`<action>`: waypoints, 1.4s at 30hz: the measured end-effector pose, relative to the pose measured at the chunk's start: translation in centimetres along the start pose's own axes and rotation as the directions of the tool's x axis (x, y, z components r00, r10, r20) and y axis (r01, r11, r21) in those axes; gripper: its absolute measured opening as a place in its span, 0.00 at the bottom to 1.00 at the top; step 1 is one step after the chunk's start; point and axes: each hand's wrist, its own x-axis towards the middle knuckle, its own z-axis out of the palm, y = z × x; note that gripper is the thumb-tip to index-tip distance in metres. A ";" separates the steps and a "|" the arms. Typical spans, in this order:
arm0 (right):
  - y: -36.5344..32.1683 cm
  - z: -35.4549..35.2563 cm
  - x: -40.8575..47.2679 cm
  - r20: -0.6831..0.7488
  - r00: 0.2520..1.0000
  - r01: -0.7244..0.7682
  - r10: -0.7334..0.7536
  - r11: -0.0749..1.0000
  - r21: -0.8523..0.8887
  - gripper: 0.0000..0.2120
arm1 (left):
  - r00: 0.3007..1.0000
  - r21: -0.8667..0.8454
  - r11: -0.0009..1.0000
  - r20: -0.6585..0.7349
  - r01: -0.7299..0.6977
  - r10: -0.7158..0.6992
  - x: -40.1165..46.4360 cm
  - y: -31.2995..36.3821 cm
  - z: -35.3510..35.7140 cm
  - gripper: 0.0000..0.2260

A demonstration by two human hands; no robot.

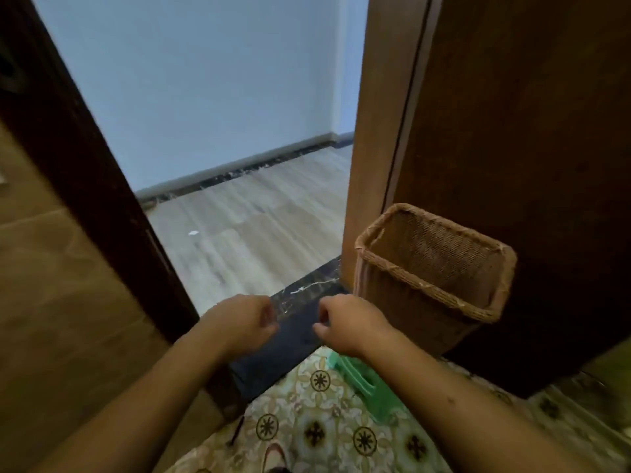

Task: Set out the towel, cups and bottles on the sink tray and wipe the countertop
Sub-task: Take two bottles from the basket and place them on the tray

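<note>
No towel, cup, bottle, sink tray or countertop is in view. I look down at a doorway. My left hand (244, 322) and my right hand (348, 324) are held out side by side above the dark marble threshold (300, 295), a small gap between them. Both have their fingers curled in, and I see nothing in either of them.
A woven wicker basket (430, 285) stands against the open brown door (512, 131) on the right. A green plastic item (365, 384) lies on the patterned tile floor (324, 431) under my right wrist. The dark door frame (85, 182) runs down the left. Beyond lies pale wood flooring (259, 227).
</note>
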 end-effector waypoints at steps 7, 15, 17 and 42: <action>13.5 -4.3 1.6 -0.045 0.962 -0.268 0.268 0.963 0.016 0.10 | 0.951 0.001 0.956 0.108 -0.293 0.291 14.5 9.8 2.3 0.10; 26.3 -8.3 8.9 0.027 0.881 -0.472 0.472 0.880 0.047 0.08 | 0.880 -0.088 0.914 0.246 -0.397 0.406 32.7 16.4 5.0 0.07; 28.7 -9.1 10.3 0.042 0.860 -0.511 0.509 0.858 0.059 0.08 | 0.876 -0.105 0.912 0.255 -0.396 0.410 36.4 17.3 5.4 0.07; 44.2 1.6 27.0 0.421 0.794 -0.549 0.439 0.815 0.185 0.05 | 0.876 -0.055 0.982 0.463 0.179 -0.134 49.6 19.5 19.2 0.09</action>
